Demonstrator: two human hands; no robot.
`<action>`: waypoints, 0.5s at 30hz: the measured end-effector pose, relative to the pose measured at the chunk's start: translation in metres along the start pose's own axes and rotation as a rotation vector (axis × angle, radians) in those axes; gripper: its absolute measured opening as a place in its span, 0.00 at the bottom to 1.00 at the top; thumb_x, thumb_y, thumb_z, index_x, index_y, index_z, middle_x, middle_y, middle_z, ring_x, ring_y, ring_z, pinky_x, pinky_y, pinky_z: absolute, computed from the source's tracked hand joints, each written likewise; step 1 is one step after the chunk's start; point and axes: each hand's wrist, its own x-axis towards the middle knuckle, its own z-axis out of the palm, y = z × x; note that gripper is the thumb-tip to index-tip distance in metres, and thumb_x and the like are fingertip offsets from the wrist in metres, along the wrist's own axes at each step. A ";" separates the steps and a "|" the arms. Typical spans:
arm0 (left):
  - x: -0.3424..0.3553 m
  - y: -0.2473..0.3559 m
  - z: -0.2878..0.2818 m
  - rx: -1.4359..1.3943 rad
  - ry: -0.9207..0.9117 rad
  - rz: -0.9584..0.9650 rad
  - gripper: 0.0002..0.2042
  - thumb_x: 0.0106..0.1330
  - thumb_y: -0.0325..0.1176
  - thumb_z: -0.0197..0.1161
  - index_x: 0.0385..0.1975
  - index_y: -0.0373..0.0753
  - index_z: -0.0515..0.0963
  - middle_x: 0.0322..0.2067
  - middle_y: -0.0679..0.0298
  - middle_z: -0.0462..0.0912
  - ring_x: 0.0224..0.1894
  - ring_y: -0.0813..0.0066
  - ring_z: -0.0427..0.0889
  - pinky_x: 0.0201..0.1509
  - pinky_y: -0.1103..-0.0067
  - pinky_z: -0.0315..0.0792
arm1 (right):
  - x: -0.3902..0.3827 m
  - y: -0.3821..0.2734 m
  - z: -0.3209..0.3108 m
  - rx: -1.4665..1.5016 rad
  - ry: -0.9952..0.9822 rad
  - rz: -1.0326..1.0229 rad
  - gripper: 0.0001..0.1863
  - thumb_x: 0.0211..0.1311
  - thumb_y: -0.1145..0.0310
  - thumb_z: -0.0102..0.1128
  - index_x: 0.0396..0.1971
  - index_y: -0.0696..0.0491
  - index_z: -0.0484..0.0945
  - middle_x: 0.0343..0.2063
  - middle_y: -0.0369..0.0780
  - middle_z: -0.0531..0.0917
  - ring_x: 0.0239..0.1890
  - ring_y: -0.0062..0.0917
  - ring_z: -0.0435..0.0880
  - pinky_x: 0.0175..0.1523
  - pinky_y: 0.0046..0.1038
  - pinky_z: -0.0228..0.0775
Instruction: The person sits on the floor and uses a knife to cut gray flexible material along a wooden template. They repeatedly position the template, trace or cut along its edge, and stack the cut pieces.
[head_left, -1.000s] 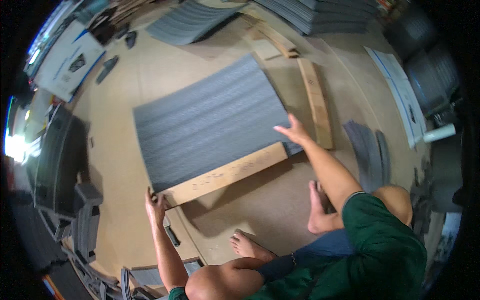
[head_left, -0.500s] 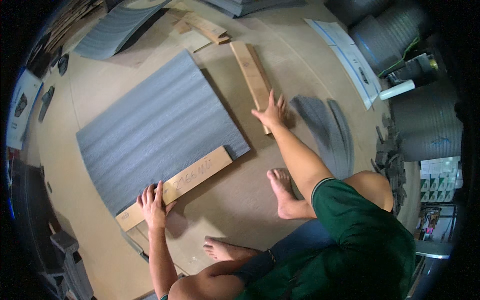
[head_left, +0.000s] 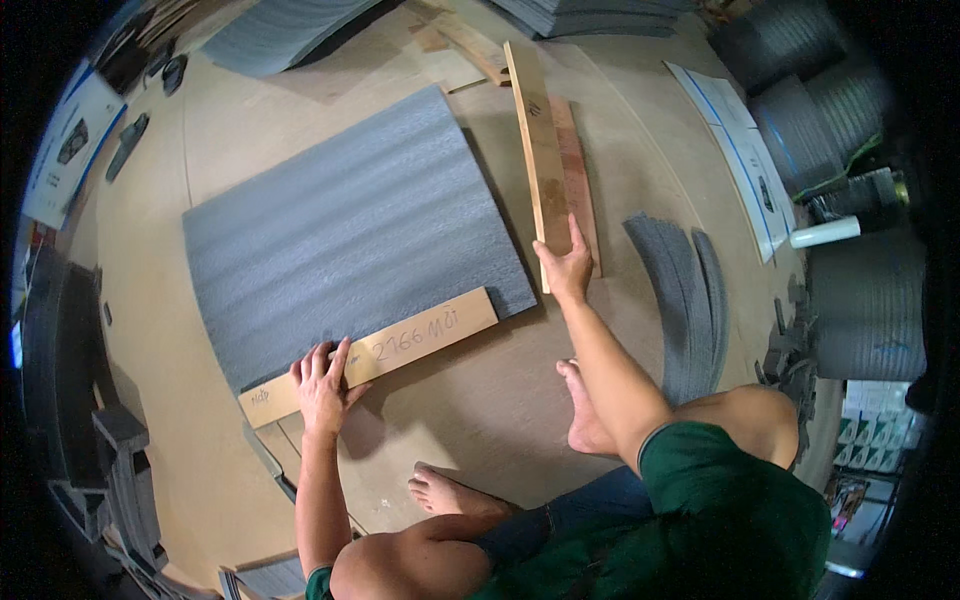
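Note:
A wavy grey foam sheet (head_left: pixel 350 220) lies in front of me. Along its near edge rests a wooden board (head_left: pixel 440 322) with handwriting on it. My left hand (head_left: pixel 325 390) grips this board towards its left end, fingers over the top and thumb at the near edge. To the right of the sheet, my right hand (head_left: pixel 567 272) holds the near end of a wooden plank (head_left: pixel 535 150), thumb on one side and fingers on the other. The plank is tilted up on its side. Beside it lies a flat reddish-brown board (head_left: pixel 574 165).
Curved grey foam strips (head_left: pixel 680 300) lie right of my right forearm. Large grey foam rolls (head_left: pixel 865 300) stand at the far right. Wood offcuts (head_left: pixel 470 50) and a curved foam sheet (head_left: pixel 290 35) lie at the back. A knife-like tool (head_left: pixel 265 455) is near my left forearm.
My right hand has closed on the plank and tipped it up, showing the reddish-brown board beside it. My left hand stays on the written board. The whole view has shifted slightly.

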 end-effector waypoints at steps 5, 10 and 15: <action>0.001 0.001 0.000 0.026 -0.041 -0.032 0.46 0.50 0.57 0.78 0.73 0.51 0.71 0.65 0.54 0.75 0.69 0.52 0.70 0.75 0.53 0.56 | -0.061 -0.038 0.031 0.036 -0.065 -0.090 0.49 0.50 0.64 0.82 0.75 0.50 0.69 0.56 0.50 0.81 0.58 0.44 0.82 0.65 0.43 0.75; 0.001 0.001 -0.002 -0.001 -0.023 -0.024 0.45 0.53 0.59 0.77 0.73 0.51 0.71 0.66 0.54 0.74 0.70 0.52 0.69 0.75 0.53 0.56 | -0.079 -0.042 0.039 -0.259 -0.255 -0.100 0.48 0.53 0.59 0.82 0.74 0.50 0.70 0.56 0.49 0.80 0.61 0.45 0.79 0.67 0.43 0.71; -0.002 0.002 -0.002 0.025 -0.008 -0.030 0.44 0.55 0.59 0.76 0.73 0.51 0.72 0.66 0.54 0.74 0.70 0.51 0.68 0.75 0.52 0.57 | -0.049 -0.042 0.038 0.083 -0.276 0.354 0.47 0.56 0.54 0.80 0.73 0.55 0.69 0.55 0.49 0.82 0.56 0.46 0.82 0.64 0.45 0.75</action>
